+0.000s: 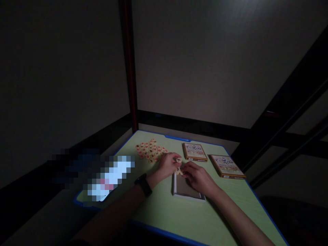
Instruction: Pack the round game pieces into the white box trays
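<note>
My left hand (169, 164) is closed, with a round wooden xiangqi piece (178, 160) between thumb and fingers. My right hand (196, 176) is beside it, its curled fingertips pinching at another xiangqi piece (181, 173). A dark-marked xiangqi piece (177, 169) shows between the two hands, above the far left corner of a shallow open box (188, 192) with a brown inside and pale rim. My right hand hides part of this box. Left of my left hand, several loose pieces (151, 150) with red and dark characters lie in a cluster.
Two flat printed boxes lie on the green table (159, 205), one box (194, 151) behind my hands and another box (227, 166) to the right. A bright blurred-out object (112, 177) is at the left. The table has a blue edge, with walls beyond it.
</note>
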The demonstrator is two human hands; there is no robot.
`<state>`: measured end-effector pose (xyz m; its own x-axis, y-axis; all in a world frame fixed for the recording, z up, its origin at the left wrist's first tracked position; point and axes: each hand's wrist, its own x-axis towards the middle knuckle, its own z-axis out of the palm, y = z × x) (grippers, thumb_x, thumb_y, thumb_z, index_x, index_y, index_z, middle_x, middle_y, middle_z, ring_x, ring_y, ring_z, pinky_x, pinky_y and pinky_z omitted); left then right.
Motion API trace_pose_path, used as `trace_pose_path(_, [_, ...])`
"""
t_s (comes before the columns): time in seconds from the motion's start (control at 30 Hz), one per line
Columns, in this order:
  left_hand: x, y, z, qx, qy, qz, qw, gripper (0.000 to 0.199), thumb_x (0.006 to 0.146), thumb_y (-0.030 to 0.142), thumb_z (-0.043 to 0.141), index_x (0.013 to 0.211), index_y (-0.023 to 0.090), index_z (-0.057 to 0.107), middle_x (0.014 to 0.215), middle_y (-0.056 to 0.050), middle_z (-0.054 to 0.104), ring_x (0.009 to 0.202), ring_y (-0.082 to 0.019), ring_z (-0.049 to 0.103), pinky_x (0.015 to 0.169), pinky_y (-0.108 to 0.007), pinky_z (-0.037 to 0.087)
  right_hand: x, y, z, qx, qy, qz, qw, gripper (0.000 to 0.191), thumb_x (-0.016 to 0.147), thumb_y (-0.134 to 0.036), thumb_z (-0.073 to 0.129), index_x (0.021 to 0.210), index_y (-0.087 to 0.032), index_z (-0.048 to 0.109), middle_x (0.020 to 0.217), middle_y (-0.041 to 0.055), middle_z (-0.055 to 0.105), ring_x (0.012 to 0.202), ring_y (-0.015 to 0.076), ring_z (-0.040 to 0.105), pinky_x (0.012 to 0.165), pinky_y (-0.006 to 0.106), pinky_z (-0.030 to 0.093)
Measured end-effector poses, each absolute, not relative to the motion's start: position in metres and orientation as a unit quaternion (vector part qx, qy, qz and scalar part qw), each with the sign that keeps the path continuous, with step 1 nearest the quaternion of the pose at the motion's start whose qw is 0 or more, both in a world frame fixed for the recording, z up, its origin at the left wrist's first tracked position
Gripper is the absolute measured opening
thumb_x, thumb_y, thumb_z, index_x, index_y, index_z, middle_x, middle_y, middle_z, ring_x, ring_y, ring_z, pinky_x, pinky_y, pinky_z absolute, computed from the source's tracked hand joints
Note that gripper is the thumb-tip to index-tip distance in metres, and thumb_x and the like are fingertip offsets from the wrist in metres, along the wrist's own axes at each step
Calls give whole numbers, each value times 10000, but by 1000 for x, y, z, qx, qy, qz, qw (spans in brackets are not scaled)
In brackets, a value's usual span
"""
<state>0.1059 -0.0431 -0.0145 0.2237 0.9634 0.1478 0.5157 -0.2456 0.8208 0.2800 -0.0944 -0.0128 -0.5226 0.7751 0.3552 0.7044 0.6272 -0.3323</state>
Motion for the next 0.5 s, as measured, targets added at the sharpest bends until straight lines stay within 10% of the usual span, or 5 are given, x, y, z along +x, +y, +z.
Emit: trace_pose_path(0.5, [106,-42,-16,704,506,370,334,342,696,52,670,1006,191,701,878,-14,750,760,-141,688,659,-210,530,277,-98,-6,-477,-846,20,238,182,827,-96,583,972,-186,645,932,74,659,835,217,638,747,320,522])
